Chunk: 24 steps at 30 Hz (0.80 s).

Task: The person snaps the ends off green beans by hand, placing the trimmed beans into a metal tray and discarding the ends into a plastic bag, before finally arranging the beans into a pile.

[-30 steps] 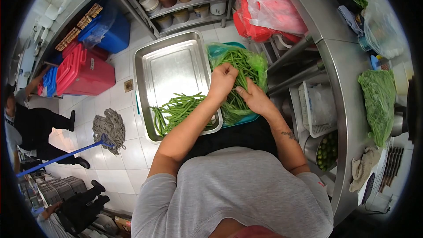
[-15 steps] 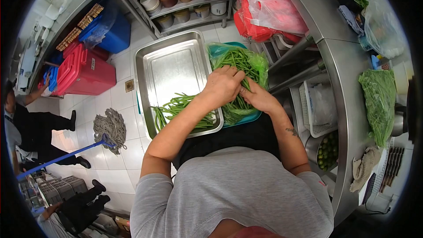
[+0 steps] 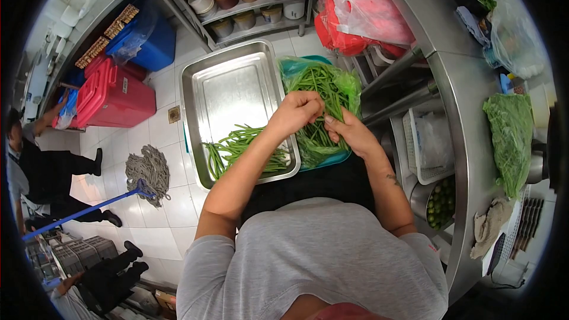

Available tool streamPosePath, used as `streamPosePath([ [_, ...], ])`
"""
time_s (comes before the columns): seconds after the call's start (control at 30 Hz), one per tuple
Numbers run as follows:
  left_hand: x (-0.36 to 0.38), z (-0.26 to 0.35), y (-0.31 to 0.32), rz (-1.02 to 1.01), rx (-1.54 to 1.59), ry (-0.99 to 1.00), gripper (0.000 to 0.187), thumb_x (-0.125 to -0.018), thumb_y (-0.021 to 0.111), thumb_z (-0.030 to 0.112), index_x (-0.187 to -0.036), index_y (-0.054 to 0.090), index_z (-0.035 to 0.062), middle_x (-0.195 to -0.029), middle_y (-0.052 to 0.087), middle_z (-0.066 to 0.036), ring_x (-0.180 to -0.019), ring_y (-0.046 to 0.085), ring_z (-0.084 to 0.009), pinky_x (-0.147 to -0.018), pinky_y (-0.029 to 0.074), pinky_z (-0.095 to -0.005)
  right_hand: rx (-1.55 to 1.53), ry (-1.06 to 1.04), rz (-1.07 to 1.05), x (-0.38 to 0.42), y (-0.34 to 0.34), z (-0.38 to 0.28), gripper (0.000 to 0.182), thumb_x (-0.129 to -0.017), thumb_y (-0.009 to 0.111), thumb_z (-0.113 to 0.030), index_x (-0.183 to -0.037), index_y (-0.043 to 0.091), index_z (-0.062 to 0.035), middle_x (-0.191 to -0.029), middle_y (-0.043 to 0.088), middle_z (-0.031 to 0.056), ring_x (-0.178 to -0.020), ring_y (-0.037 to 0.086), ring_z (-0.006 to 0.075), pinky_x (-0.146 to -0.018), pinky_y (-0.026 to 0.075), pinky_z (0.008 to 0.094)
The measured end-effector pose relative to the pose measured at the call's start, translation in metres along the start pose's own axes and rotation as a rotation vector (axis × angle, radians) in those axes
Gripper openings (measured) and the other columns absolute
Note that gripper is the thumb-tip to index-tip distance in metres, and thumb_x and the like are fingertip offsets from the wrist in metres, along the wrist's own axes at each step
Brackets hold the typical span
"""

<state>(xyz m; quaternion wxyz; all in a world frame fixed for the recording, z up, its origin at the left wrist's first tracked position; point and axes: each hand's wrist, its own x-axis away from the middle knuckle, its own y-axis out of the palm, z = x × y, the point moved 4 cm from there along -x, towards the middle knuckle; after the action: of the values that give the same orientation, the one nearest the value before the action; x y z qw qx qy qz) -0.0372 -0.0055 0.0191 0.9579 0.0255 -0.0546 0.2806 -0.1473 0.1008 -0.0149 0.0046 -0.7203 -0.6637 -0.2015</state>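
Close together over a bag of green beans (image 3: 323, 83), both my hands have their fingers pinched. My left hand (image 3: 298, 114) is curled with the fingertips turned toward the right hand; a thin green bean appears to run between the two, mostly hidden by the fingers. My right hand (image 3: 351, 133) pinches with thumb and forefinger on it. The green plastic bag (image 3: 354, 98) lies open in a teal tray (image 3: 341, 158). To its left is a deep metal pan (image 3: 228, 92), where a pile of green beans (image 3: 243, 142) lies at the near end.
A steel counter (image 3: 453, 112) runs along my right, with bagged leafy greens (image 3: 507, 136) on it. Shelves of tubs (image 3: 246, 3) stand ahead. On the left floor are a red bin (image 3: 118, 98), a mop (image 3: 148, 172) and two other people (image 3: 47, 172).
My hands have drawn slightly apart, the left one shifting a little down and left. The fingers of the right hand now show more clearly. The pan and bag stay put.
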Motion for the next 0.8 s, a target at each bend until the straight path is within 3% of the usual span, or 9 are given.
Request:
streamPosePath([
  [0.1, 0.003, 0.013, -0.012, 0.092, -0.539, 0.068, 0.011, -0.085, 0.055, 0.01, -0.081, 0.058, 0.0006, -0.063, 0.049, -0.009, -0.056, 0.053, -0.018, -0.052, 0.043, -0.0316, -0.078, -0.012, -0.041, 0.002, 0.0, -0.008, 0.018, -0.097, 0.05, -0.021, -0.107, 0.048, -0.006, -0.075, 0.044, -0.0016, -0.062, 0.044, 0.0086, -0.056, 0.038, 0.0233],
  [0.2, 0.01, 0.03, -0.01, 0.243, -0.695, 0.349, 0.011, -0.082, 0.059, 0.011, -0.087, 0.056, 0.0011, -0.08, 0.056, -0.015, -0.07, 0.057, -0.036, -0.064, 0.047, -0.0411, -0.113, -0.004, -0.061, 0.002, 0.001, -0.011, 0.017, -0.097, 0.05, -0.021, -0.106, 0.048, -0.0065, -0.076, 0.044, -0.0009, -0.064, 0.045, 0.0085, -0.057, 0.039, 0.0233],
  [0.3, 0.012, 0.032, 0.001, 0.195, -0.656, 0.491, 0.015, -0.079, 0.061, 0.007, -0.093, 0.055, 0.0021, -0.085, 0.055, -0.014, -0.078, 0.058, -0.0334, -0.066, 0.047, -0.0423, -0.119, -0.002, -0.095, 0.0, 0.001, -0.011, 0.016, -0.097, 0.05, -0.019, -0.107, 0.047, -0.0067, -0.076, 0.044, -0.0006, -0.065, 0.045, 0.0085, -0.057, 0.039, 0.0231],
  [0.5, 0.007, 0.024, 0.014, 0.18, -0.864, 0.65, 0.009, -0.078, 0.062, 0.003, -0.085, 0.056, 0.0022, -0.078, 0.053, -0.015, -0.08, 0.055, -0.0345, -0.062, 0.046, -0.0423, -0.064, 0.008, -0.066, -0.003, 0.004, -0.004, 0.011, -0.097, 0.048, -0.015, -0.105, 0.047, -0.0079, -0.075, 0.044, -0.0012, -0.061, 0.041, 0.0072, -0.054, 0.036, 0.0217],
  [0.6, 0.01, 0.022, 0.025, 0.404, -0.999, 0.64, 0.008, -0.078, 0.061, 0.005, -0.077, 0.054, 0.002, -0.078, 0.054, -0.014, -0.081, 0.057, -0.0335, -0.067, 0.047, -0.0432, -0.066, 0.033, -0.021, -0.001, 0.014, -0.005, 0.009, -0.098, 0.047, -0.016, -0.103, 0.046, -0.0087, -0.074, 0.042, -0.0022, -0.059, 0.038, 0.0066, -0.053, 0.034, 0.0212],
  [0.7, -0.008, -0.002, -0.002, 0.475, -0.611, 0.15, 0.006, -0.079, 0.058, 0.003, -0.083, 0.055, 0.0002, -0.079, 0.055, -0.015, -0.082, 0.057, -0.0344, -0.068, 0.047, -0.0422, -0.056, 0.008, -0.001, -0.003, 0.017, -0.004, 0.009, -0.098, 0.047, -0.017, -0.103, 0.045, -0.009, -0.073, 0.041, -0.0028, -0.059, 0.037, 0.006, -0.052, 0.033, 0.021],
  [0.8, -0.003, 0.008, -0.005, 0.431, -0.509, 0.496, 0.014, -0.083, 0.058, 0.002, -0.096, 0.056, -0.0004, -0.083, 0.055, -0.015, -0.075, 0.058, -0.0335, -0.064, 0.047, -0.0352, -0.044, 0.007, -0.049, -0.003, 0.011, -0.004, 0.01, -0.098, 0.048, -0.017, -0.103, 0.044, -0.0092, -0.073, 0.04, -0.003, -0.059, 0.036, 0.0057, -0.052, 0.033, 0.0207],
])
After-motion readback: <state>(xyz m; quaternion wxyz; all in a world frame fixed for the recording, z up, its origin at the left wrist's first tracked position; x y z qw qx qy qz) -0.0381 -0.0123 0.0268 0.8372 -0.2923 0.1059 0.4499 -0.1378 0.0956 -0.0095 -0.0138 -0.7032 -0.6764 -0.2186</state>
